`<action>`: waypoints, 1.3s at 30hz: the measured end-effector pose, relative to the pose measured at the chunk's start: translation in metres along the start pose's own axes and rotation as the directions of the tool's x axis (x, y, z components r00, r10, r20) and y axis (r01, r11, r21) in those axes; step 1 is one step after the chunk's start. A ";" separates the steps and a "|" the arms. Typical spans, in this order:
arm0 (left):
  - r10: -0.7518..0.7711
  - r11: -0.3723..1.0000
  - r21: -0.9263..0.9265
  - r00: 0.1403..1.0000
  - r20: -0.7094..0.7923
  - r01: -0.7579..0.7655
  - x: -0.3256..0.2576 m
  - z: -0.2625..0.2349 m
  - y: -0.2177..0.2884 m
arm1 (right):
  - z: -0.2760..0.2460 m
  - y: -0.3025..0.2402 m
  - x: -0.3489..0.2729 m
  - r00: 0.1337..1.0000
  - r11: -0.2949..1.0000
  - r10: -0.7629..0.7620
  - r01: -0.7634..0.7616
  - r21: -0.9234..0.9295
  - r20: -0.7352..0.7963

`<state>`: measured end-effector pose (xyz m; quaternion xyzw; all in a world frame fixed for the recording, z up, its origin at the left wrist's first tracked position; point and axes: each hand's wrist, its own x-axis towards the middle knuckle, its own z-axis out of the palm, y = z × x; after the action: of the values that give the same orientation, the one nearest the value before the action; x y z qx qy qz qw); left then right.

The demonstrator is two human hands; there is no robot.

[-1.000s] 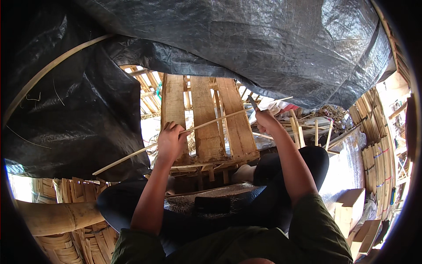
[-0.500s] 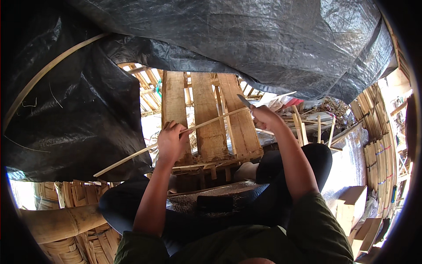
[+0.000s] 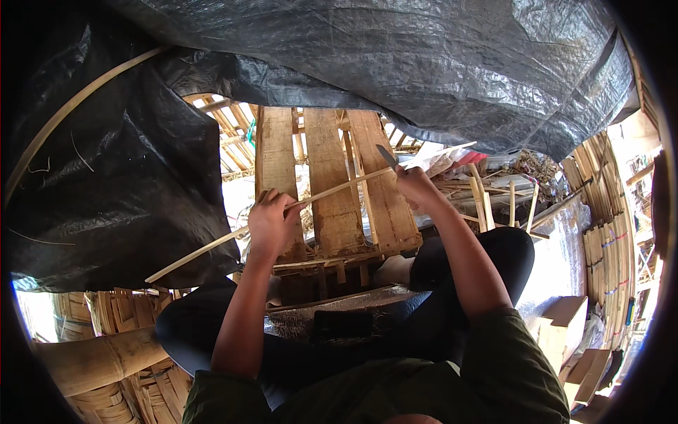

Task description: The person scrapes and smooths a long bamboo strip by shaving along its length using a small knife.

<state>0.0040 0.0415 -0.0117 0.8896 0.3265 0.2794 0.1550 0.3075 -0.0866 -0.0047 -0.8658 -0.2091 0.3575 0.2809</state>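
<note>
A long, thin bamboo strip (image 3: pixel 332 191) slants from lower left to upper right across the view. My left hand (image 3: pixel 271 219) is closed around it near its middle. In my right hand (image 3: pixel 415 188) is a knife (image 3: pixel 385 156), its dark blade pointing up and left across the strip. The fingers of that hand are wrapped round the handle, which they hide. Beyond the blade, the strip's pale far end runs on past my right hand. Below both hands lie wooden planks (image 3: pixel 335 184) side by side, with gaps between them.
Black plastic sheeting (image 3: pixel 395 63) hangs over the far side and the left. At right stand cut bamboo sticks (image 3: pixel 487 208), near a cardboard box (image 3: pixel 565 325) and bundled bamboo slats (image 3: pixel 607 261). A thick bamboo pole (image 3: pixel 99 364) lies at lower left.
My right hand and the knife have moved slightly left along the strip. My left hand keeps its grip, and the whole view has shifted a little.
</note>
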 end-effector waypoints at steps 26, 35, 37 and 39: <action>0.010 0.996 0.084 0.997 -0.076 -0.003 0.012 0.003 0.014 | -0.008 -0.003 -0.053 0.640 0.551 -0.704 0.765 -0.334 0.307; 0.019 0.976 0.218 1.000 0.009 -0.020 0.019 -0.002 0.008 | -0.006 -0.021 -0.051 0.803 0.780 -0.494 0.579 -0.239 0.333; 0.022 0.977 0.212 0.999 0.035 -0.029 0.021 -0.002 0.008 | -0.011 -0.021 -0.043 0.777 0.581 -0.553 0.102 0.808 0.300; 0.013 0.976 0.218 0.998 0.059 -0.025 0.021 -0.005 0.006 | -0.016 -0.032 -0.051 0.735 0.514 -0.593 0.031 0.857 0.329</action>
<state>0.0171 0.0521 0.0036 0.9119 0.3421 0.2178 0.0628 0.2805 -0.0960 0.0506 -0.4256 -0.2605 0.5997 0.6256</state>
